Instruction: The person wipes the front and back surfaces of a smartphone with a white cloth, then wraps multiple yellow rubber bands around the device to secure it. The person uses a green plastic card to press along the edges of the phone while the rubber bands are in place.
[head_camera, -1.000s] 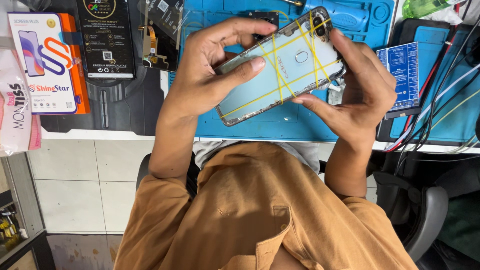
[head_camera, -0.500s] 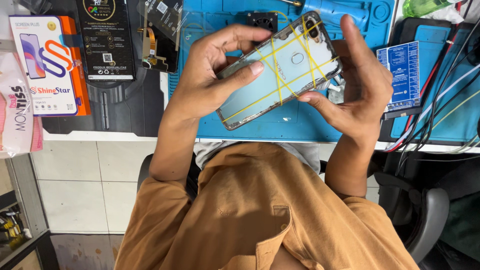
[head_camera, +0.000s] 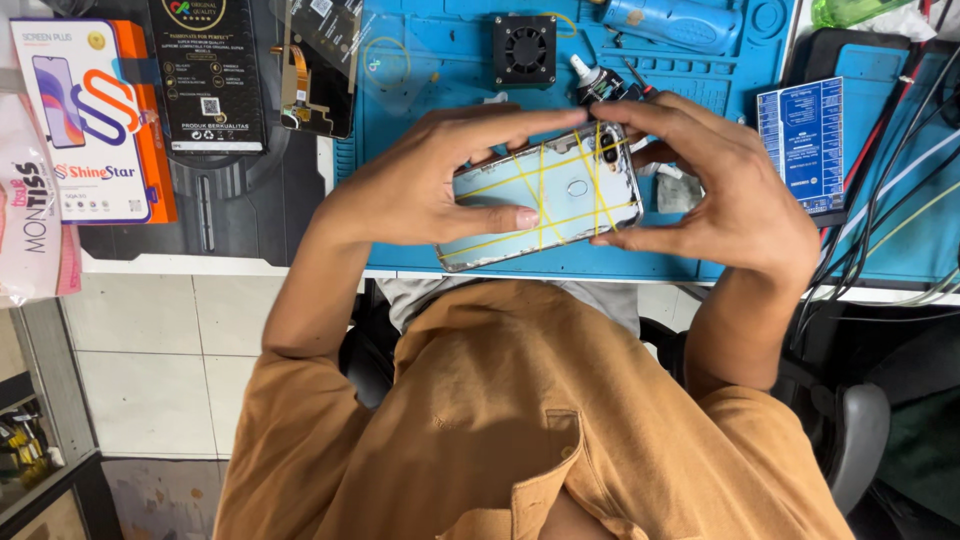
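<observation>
Head view looks down on a phone (head_camera: 545, 195), back cover up, held in the air between both hands just above a blue mat (head_camera: 440, 75) on the desk. Yellow rubber bands (head_camera: 540, 185) cross the phone lengthwise and crosswise. Left hand (head_camera: 425, 180) grasps the phone's left end, fingers over the top edge and thumb pressed flat on the lower back. Right hand (head_camera: 720, 185) grasps the right end near the camera lens, fingertips pinching the top and bottom edges. A small black fan (head_camera: 524, 48) and a glue bottle (head_camera: 592, 82) lie on the mat just beyond the phone. Likely risks: a band could slide off the rounded corner and snap loose if a finger drags it, and uneven squeezing might shift the back cover out of line. Dropped, the phone would hit the mat's edge.
</observation>
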